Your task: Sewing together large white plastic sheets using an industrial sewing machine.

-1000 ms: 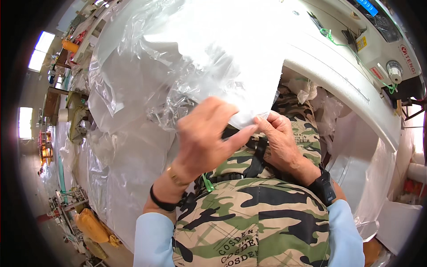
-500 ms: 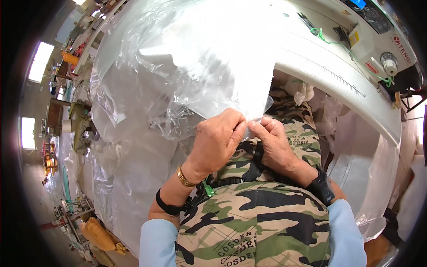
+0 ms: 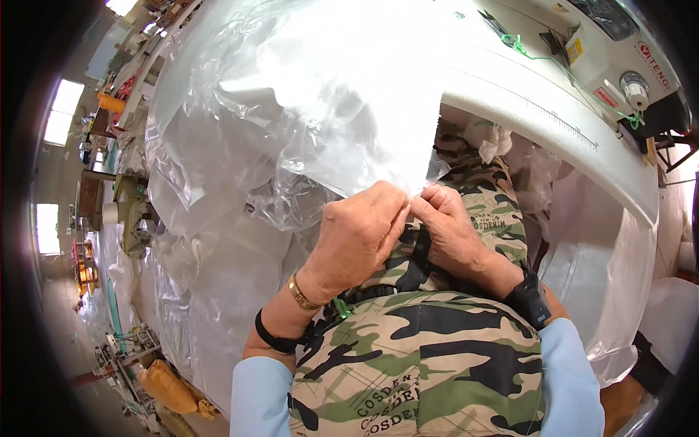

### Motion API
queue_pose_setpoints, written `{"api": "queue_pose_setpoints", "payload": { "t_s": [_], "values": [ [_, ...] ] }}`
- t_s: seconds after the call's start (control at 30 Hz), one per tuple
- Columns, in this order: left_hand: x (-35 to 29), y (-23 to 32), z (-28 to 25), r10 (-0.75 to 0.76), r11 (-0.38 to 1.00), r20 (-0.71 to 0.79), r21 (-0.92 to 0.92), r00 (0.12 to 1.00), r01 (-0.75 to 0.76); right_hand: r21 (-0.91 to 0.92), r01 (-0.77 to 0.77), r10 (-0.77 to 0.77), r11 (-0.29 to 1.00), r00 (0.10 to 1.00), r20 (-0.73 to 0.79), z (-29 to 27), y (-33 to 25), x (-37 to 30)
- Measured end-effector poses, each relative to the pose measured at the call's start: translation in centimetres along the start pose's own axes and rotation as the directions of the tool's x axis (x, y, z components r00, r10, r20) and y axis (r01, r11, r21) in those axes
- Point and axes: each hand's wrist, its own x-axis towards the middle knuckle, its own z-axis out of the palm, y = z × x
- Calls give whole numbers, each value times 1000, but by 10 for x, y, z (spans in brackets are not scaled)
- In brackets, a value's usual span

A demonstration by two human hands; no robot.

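Observation:
A large sheet of clear plastic film (image 3: 349, 109) spreads over the table and hangs down to my lap. At its near corner my left hand (image 3: 362, 229) pinches the film between thumb and fingers. Right beside it, my right hand (image 3: 450, 226) pinches the same corner, its thumb almost touching the left hand. The very edge between the fingertips is too small to make out. A small flap of film sticks out just above the right hand's fingers. Below both hands is a camouflage apron (image 3: 415, 357).
The white table edge (image 3: 539, 124) with a printed ruler curves along the right. A sewing machine (image 3: 619, 73) stands at the upper right, with thread snips (image 3: 494, 23) and green cord (image 3: 531, 62) near it. More plastic film (image 3: 590, 269) hangs at the right. Cluttered benches line the left.
Both hands keep their pinch on the film's corner and have drawn closer together. The view has shifted slightly; the film's right edge now slants more toward the hands.

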Motion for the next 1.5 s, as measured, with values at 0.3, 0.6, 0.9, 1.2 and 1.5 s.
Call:
{"api": "queue_pose_setpoints", "payload": {
  "t_s": [0.3, 0.6, 0.9, 1.2, 1.5],
  "values": [
    [-4, 3, 7, -7, 995, -28, 103, 1000, 9, -211, 19, -7, 977, 998, 59, -5, -15, -5],
    [-3, 9, 8, 104, 958, 20, 266, 994, -106, -50, 70, -65, 996, 992, 104, 2, -23, -7],
    [-10, 14, -8, 222, 927, 63, 295, 973, -230, -67, -2, 1, 998, 1000, -12, -5, -19, -8],
    [-25, -73, 13, 216, 843, -121, 524, 969, -122, 185, -5, 19, 983, 997, -74, 6, -31, -20],
    [-45, -98, -32, 226, 757, -300, 653, 927, 27, 214, -94, 115, 972, 990, -87, 6, -29, -20]
  ]
}}
